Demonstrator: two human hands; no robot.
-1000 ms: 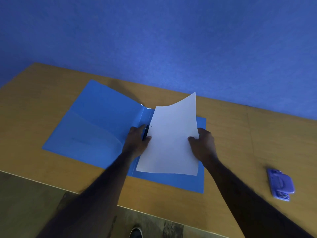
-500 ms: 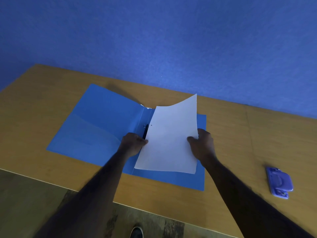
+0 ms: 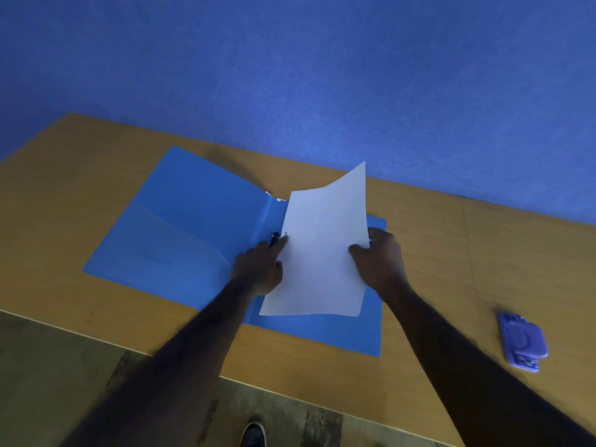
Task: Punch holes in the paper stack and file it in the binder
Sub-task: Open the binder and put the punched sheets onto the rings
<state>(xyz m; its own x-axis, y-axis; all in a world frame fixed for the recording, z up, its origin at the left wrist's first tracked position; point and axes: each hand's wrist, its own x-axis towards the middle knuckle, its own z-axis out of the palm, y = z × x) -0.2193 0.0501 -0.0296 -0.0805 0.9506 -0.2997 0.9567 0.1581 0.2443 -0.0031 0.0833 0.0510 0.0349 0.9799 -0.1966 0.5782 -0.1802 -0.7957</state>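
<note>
A blue binder [image 3: 180,227] lies open on the wooden table, its dark ring clip [image 3: 274,237] at the spine. Over its right half I hold a white paper stack [image 3: 322,253], whose far right corner curls upward. A punched hole shows near the stack's left edge, beside the clip. My right hand [image 3: 380,259] grips the stack's right edge, thumb on top. My left hand [image 3: 261,269] is at the stack's left edge, with a finger stretched toward the hole and the clip. The binder's right half is mostly hidden under the paper.
A purple hole punch [image 3: 524,341] lies on the table [image 3: 467,253] at the right, well apart from the binder. A blue wall rises behind the table. The table's near edge runs below my forearms, with floor and a shoe below it.
My left hand moved back up along the paper's left edge and stretched a finger toward the hole by the clip. The paper and my right hand stayed almost in place.
</note>
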